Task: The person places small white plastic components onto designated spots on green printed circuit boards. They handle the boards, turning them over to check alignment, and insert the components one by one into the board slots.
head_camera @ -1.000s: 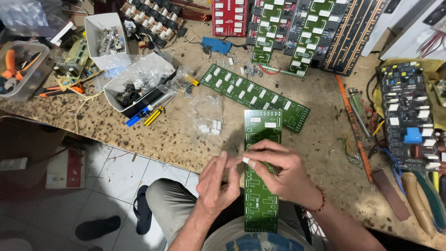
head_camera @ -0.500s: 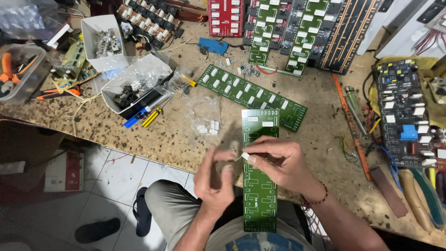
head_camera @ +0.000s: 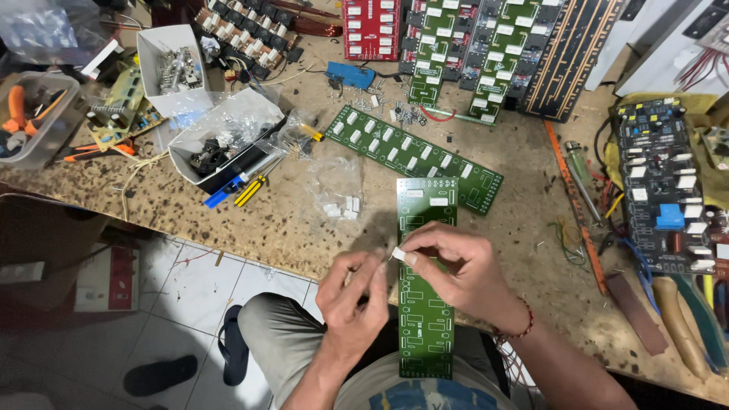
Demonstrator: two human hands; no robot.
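Pinching a white component, both hands hover above a speckled workbench and tiled floor.

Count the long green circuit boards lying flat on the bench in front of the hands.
2. One green board runs lengthwise under the right hand and beside the left hand; a second green board lies diagonally behind it. Further boards lean at the back; some may be hidden.
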